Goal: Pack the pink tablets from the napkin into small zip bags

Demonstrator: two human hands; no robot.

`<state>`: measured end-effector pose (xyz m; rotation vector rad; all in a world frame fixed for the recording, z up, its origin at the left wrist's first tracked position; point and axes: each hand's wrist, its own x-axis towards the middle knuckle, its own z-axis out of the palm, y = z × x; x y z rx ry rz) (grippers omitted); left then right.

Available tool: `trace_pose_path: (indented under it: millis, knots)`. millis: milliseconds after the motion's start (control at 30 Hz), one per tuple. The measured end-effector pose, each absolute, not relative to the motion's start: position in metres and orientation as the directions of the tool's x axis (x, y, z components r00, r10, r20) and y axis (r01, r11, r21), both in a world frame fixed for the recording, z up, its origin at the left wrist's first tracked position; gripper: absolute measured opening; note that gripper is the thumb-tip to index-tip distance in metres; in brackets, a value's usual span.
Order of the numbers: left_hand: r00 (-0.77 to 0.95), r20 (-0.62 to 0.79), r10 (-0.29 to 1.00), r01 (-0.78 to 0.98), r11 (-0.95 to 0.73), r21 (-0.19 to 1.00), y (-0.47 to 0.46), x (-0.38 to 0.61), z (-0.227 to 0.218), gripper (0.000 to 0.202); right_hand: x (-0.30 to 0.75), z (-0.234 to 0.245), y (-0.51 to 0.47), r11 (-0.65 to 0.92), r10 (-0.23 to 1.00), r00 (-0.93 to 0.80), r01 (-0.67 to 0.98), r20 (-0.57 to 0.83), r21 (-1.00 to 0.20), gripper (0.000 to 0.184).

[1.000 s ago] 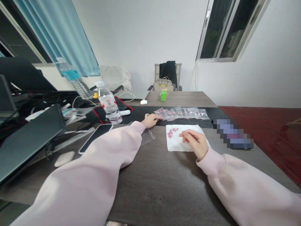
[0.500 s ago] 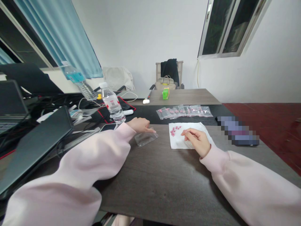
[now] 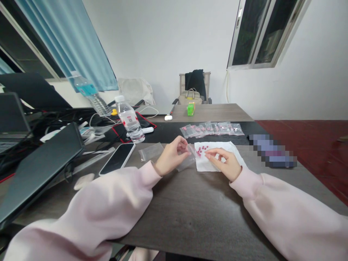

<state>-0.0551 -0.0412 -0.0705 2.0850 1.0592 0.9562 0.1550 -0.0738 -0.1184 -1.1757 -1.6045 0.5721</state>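
Note:
My left hand [image 3: 174, 154] pinches a small clear plastic bag [image 3: 185, 165] by its upper part, at the left edge of a white paper napkin [image 3: 225, 146]. Several small pink beads or pellets [image 3: 202, 148] lie on the napkin's left half. Over the napkin is my right hand [image 3: 224, 163], its thumb and forefinger brought together close to the pink pieces. Whatever may be between those fingertips is too small to make out. Another clear bag [image 3: 150, 151] lies flat on the table left of my left hand.
Behind the napkin lies a row of clear bags with pink pieces [image 3: 212, 129]. To the left are a phone [image 3: 117, 159], a water bottle [image 3: 130, 119] and a laptop [image 3: 43, 170]. A pixelated object [image 3: 272, 150] lies on the right; a green box [image 3: 190, 108] stands further back.
My left hand has moved right with a clear bag, from the left of the napkin to its edge, uncovering another bag and the phone. My right hand has shifted slightly left.

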Motion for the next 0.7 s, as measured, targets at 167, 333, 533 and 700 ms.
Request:
trace_pose_path:
  millis: [167,333,533,700]
  knots:
    - [0.422,0.411,0.808,0.366,-0.567,0.738,-0.067,-0.039,-0.078,0.023,0.153,-0.119,-0.078,0.492,0.866,-0.108,0.357,0.489,-0.794,0.015]
    - [0.379,0.569,0.730,0.661,-0.644,0.385,-0.082,-0.036,-0.086,0.073,0.152,-0.119,-0.080,0.502,0.862,-0.117,0.321,0.492,-0.803,0.016]
    - [0.378,0.695,0.612,0.773,-0.621,0.127,-0.089,-0.033,-0.087,0.079,0.148,-0.113,-0.086,0.473,0.878,-0.073,0.286,0.473,-0.834,0.020]
    - [0.362,0.777,0.516,0.790,-0.612,0.039,-0.089,-0.033,-0.090,0.075,0.145,-0.110,-0.090,0.445,0.892,-0.042,0.264,0.451,-0.856,0.029]
